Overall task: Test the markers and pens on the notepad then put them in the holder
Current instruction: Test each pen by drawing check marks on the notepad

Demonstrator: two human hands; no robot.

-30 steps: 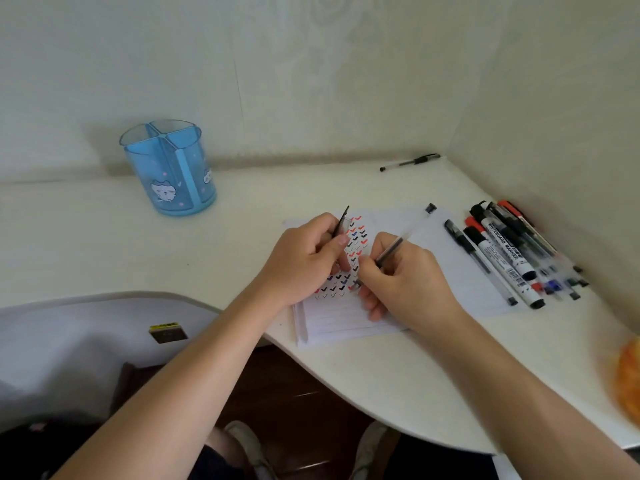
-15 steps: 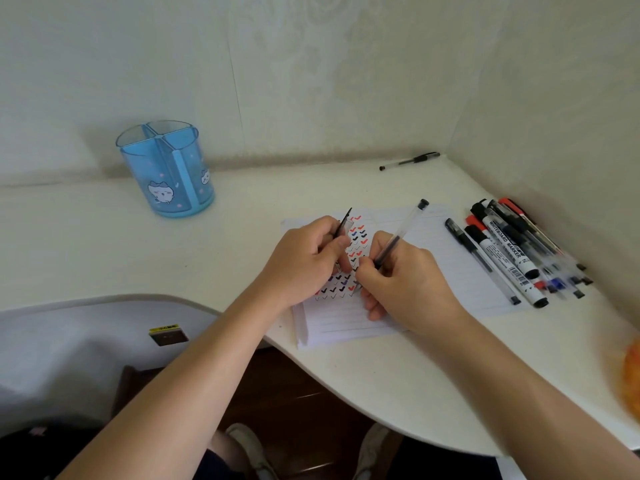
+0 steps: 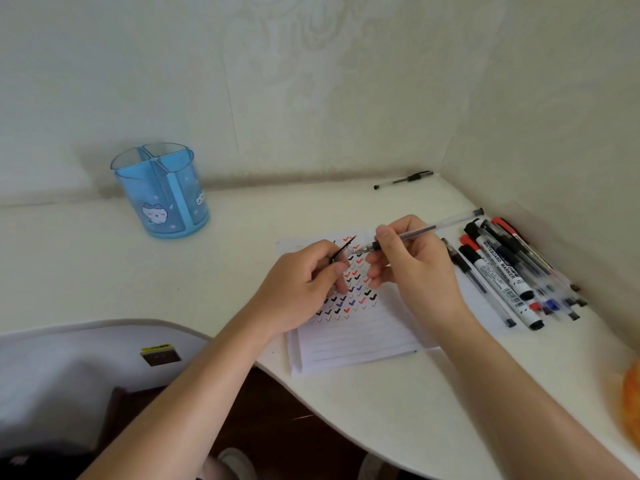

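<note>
Gripping a clear pen [image 3: 433,227] between thumb and fingers, the right hand [image 3: 415,271] holds it above the notepad [image 3: 360,337], tip pointing left. The left hand [image 3: 298,292] pinches a black cap [image 3: 343,250] just beside that tip. The notepad lies on the desk [image 3: 415,410]. Other markers and pens [image 3: 502,271] lie to its right. The blue holder [image 3: 162,192] stands far left.

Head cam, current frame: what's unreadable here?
Head view only.
- Pen tip: blurred between the left hand and right hand; whether it touches the black cap is unclear.
- Pen pile: overlapping, lower ends blurred; count uncertain.
- Orange object: cut off by the right edge and blurred.
- Notepad marks: partly hidden under both hands.
</note>
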